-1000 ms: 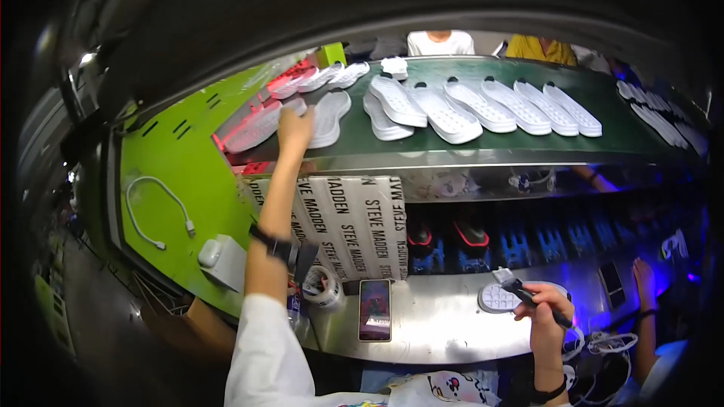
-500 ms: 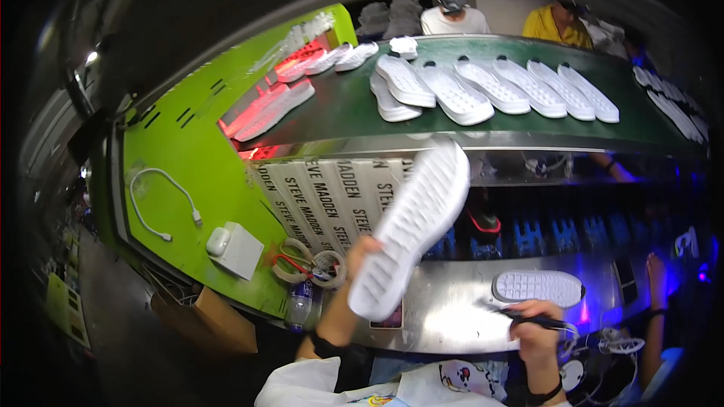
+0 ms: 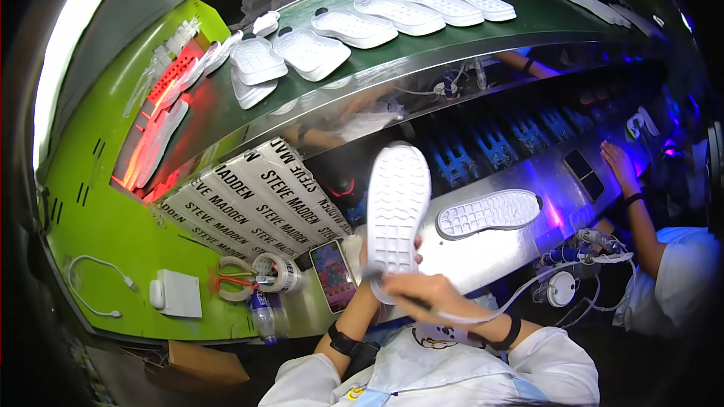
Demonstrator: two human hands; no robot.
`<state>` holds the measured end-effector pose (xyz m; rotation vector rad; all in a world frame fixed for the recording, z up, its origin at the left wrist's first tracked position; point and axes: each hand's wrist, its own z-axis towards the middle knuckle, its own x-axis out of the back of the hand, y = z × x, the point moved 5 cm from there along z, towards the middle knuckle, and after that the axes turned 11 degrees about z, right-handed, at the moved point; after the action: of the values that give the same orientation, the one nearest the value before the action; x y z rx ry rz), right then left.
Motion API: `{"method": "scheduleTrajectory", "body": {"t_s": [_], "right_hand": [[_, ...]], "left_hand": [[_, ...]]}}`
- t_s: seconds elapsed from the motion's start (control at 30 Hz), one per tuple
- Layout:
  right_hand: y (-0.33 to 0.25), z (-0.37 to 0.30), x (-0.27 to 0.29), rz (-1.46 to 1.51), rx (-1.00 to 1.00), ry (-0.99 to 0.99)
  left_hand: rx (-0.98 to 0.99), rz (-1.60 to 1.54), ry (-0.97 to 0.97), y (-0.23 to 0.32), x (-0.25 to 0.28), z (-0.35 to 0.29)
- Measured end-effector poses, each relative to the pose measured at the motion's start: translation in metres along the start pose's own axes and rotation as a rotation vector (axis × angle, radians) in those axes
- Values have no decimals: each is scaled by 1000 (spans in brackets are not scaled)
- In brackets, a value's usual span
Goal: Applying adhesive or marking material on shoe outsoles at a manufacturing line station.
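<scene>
In front of my body, my left hand (image 3: 365, 253) grips a white shoe sole (image 3: 398, 196) near its lower end. The sole stands almost upright, with its wavy, grid-patterned tread facing me. My right hand (image 3: 426, 290) is closed around a dark pen-shaped tool (image 3: 413, 303), from which a white cord seems to run to the right. Blurred by motion, the tool's front end is at the sole's lower part; I cannot tell whether it touches. To the right, another white sole (image 3: 490, 213) lies patterned side up on the metal table (image 3: 471, 260).
A green conveyor belt (image 3: 422, 45) carries several white soles beyond a metal ledge. At left are a lettered white box (image 3: 253, 200), phone (image 3: 332, 275), tape roll (image 3: 285, 271), bottle (image 3: 262, 316) and white case (image 3: 179, 294). A co-worker's hand (image 3: 620, 166) rests at the right.
The held sole has swung from a slant to nearly upright. My right hand has moved left with the tool, from beside the lying sole to the held sole's lower end. The view has shifted and tilted.
</scene>
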<state>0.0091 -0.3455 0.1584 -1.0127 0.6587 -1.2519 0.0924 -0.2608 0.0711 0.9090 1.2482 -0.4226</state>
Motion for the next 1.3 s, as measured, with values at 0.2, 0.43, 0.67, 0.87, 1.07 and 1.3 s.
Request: {"method": "scheduleTrajectory", "body": {"t_s": [0.2,0.43,0.67,0.87,1.07,1.3], "right_hand": [[18,10,8,239,-107,-77],[-3,19,18,-6,-95,-441],[-21,3,56,-248,7,-498],[-8,14,88,64,-246,99],[11,29,62,-268,-10,363],[-2,31,39,-362,76,155]], "left_hand": [[134,137,-33,28,-8,2],[715,873,-53,27,-12,30],[1178,1008,-58,26,-7,32],[132,42,4,0,-13,22],[57,-159,123,-19,12,11],[-174,-19,128,5,-14,26]]}}
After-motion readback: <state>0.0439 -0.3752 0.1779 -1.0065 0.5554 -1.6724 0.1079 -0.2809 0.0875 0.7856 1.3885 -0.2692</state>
